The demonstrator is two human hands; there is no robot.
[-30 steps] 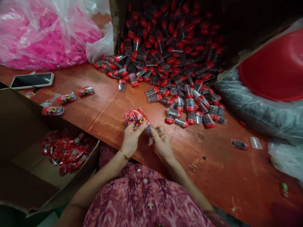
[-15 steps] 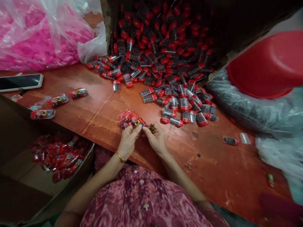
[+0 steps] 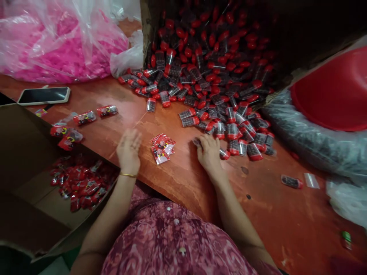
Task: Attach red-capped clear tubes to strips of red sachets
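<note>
My left hand (image 3: 129,154), a gold bangle on its wrist, is held over the table edge with fingers stretched out and nothing in them. Beside it lies a small stack of printed red wrappers (image 3: 163,147). My right hand (image 3: 210,154) reaches to the near edge of a heap of small clear containers with red caps (image 3: 189,121). Its fingers are curled round one clear container (image 3: 197,142), partly hidden by them. To the left, several red printed packets (image 3: 84,117) lie on the table, two of them touching at the edge.
An open carton (image 3: 64,225) at lower left holds many red packets. A tipped dark box (image 3: 146,36) spills the containers. Around them are a phone (image 3: 44,95), a bag of pink pieces (image 3: 63,57), a red tub (image 3: 332,91) and a plastic bag of dark pieces (image 3: 309,137).
My hands have moved apart, left hand leftward and right hand to the containers. One more red packet lies at the left table edge. The wrapper stack rests uncovered. The view has shifted.
</note>
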